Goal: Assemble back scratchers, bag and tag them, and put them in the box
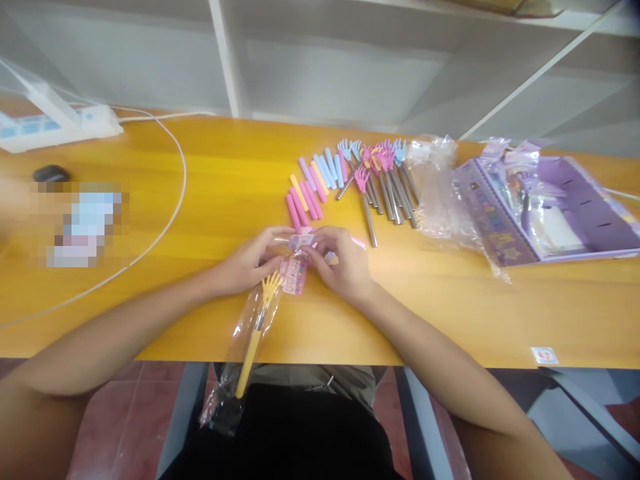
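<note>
My left hand [253, 261] and my right hand [341, 261] meet at the table's front middle, both closed on the top of a clear plastic bag [239, 333]. Inside the bag lies a yellow hand-shaped scratcher [249, 363], its claw up near my left fingers and its handle hanging past the table edge. A pink printed card [293, 275] shows between my hands. Beyond them are several pink, blue and yellow tubes [311, 193] and, to their right, several metal-stemmed scratchers [387, 177] with coloured claws.
On the right, clear bags [440, 193] lie beside a purple box [595, 207] holding packaged items. A white power strip [95, 127], a cable [184, 167], a black object [51, 174] and a blurred-out item [87, 227] are at left. A small sticker [544, 355] marks the front edge.
</note>
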The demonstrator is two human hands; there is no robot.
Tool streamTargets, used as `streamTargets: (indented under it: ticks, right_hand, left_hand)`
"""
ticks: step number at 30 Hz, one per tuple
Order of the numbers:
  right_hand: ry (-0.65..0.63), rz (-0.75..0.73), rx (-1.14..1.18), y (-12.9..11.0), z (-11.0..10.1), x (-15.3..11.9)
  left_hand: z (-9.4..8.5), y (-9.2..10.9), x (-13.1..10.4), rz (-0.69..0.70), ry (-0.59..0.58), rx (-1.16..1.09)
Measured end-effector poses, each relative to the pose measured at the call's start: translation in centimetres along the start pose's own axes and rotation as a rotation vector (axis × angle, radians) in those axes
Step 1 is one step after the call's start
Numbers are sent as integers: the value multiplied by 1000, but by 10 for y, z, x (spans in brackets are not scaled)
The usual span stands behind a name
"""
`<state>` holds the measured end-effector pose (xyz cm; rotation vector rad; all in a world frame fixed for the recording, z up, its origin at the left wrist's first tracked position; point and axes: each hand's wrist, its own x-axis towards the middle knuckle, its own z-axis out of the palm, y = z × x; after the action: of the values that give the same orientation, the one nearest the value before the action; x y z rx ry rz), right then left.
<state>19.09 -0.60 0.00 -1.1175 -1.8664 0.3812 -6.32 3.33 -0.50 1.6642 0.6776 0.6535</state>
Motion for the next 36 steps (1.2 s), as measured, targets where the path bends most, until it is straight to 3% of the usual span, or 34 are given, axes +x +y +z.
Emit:
streamTargets:
  ticks: [3, 9, 20, 26, 32, 36]
  right_hand:
    - [9, 55, -6, 3, 0, 1]
    - [-93, -97, -46, 3, -7, 9]
    - [-79, 69, 7, 3, -3, 8]
    - [-14, 68, 43, 0, -3, 8]
    - [-125, 93, 55, 6, -3, 9]
    - [-169, 17, 33, 6, -5, 10]
  left_hand:
    - [0, 1, 0, -14, -1, -45]
    - [2, 5, 3, -52, -9, -54]
    - [-1, 4, 4, -64, -9, -89]
    - [-1, 9, 5, -87, -16, -110]
    - [0, 9, 4, -67, -26, -119]
    - [0, 6, 4, -73, -35, -139]
